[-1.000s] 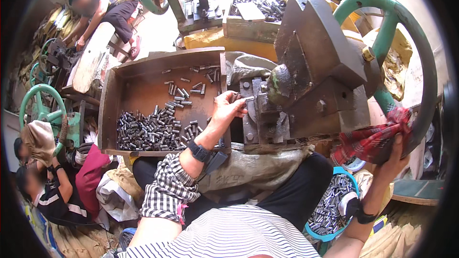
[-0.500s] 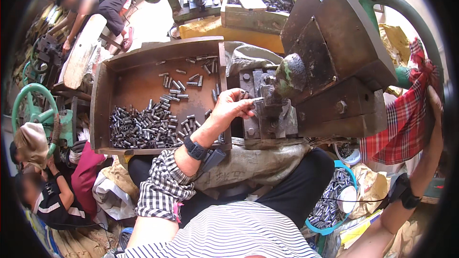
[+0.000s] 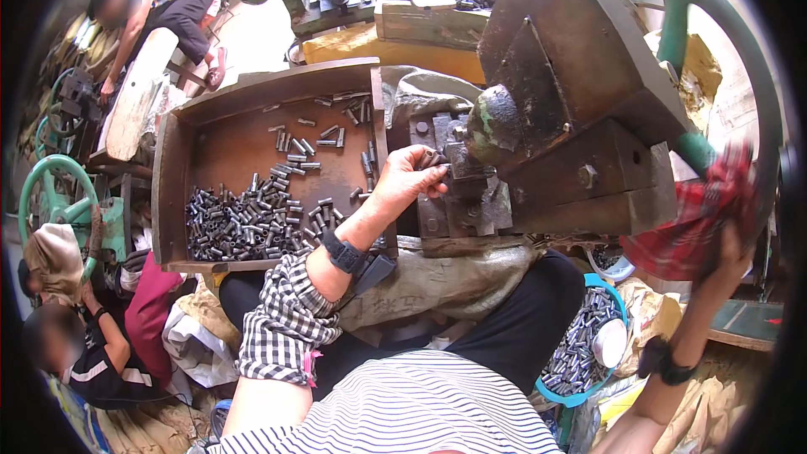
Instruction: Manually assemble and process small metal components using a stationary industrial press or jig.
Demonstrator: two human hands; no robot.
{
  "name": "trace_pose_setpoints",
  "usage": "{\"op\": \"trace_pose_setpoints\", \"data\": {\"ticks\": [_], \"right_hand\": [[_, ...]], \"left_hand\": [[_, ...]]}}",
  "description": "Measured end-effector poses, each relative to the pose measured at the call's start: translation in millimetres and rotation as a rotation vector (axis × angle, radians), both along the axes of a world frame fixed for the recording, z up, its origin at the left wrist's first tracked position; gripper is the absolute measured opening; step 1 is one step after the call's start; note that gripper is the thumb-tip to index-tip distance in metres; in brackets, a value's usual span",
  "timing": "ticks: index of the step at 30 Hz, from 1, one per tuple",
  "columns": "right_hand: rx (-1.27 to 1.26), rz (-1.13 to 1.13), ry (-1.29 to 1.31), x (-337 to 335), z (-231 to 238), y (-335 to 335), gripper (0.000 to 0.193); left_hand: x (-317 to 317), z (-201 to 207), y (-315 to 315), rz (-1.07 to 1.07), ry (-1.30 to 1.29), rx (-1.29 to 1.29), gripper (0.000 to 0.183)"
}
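My left hand [image 3: 410, 176] is closed, its thumb and fingers pinching a short metal tube [image 3: 432, 158] beside the steel die block [image 3: 458, 160] of a hand press [image 3: 572, 92]. The tube's far end is close to the block; whether it touches cannot be made out. At the right, my right hand [image 3: 728, 254] is against a red plaid cloth [image 3: 685, 231] hanging at the press's large green wheel [image 3: 733, 17]. Motion smears that hand and hides how its fingers lie. Left of the press, a brown metal tray [image 3: 227, 130] holds many loose metal tubes [image 3: 252, 219].
A blue basin [image 3: 624, 307] of tubes stands by my right knee, with a white round lid [image 3: 609, 343] in it. A wooden box [image 3: 437, 25] of tubes stands behind the tray. Two other people [image 3: 172, 8] are at the left, near another green wheel [image 3: 60, 202].
My right hand and the plaid cloth have moved down and inward, with the wheel's rim blurred. My left hand stays at the die block, the tube still in its fingers. The whole view has shifted slightly.
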State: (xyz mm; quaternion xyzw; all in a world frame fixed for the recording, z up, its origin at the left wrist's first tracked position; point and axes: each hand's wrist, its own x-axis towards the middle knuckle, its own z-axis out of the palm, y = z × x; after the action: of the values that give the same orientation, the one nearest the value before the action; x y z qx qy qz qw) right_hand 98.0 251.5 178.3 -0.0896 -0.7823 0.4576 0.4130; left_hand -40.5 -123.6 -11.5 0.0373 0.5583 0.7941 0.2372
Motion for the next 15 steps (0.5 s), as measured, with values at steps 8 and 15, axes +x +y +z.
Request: {"op": "trace_pose_setpoints", "data": {"ticks": [8, 15], "right_hand": [[-0.181, 0.036, -0.024, 12.7, -17.4, -7.5, 0.060], [-0.101, 0.119, -0.279, -0.7, 61.0, 24.4, 0.052]], "left_hand": [[-1.2, 11.3, 4.6, -0.011, 0.059, -0.095, 0.012], [1.4, 12.9, -16.3, -0.060, 0.086, -0.330, 0.025]]}}
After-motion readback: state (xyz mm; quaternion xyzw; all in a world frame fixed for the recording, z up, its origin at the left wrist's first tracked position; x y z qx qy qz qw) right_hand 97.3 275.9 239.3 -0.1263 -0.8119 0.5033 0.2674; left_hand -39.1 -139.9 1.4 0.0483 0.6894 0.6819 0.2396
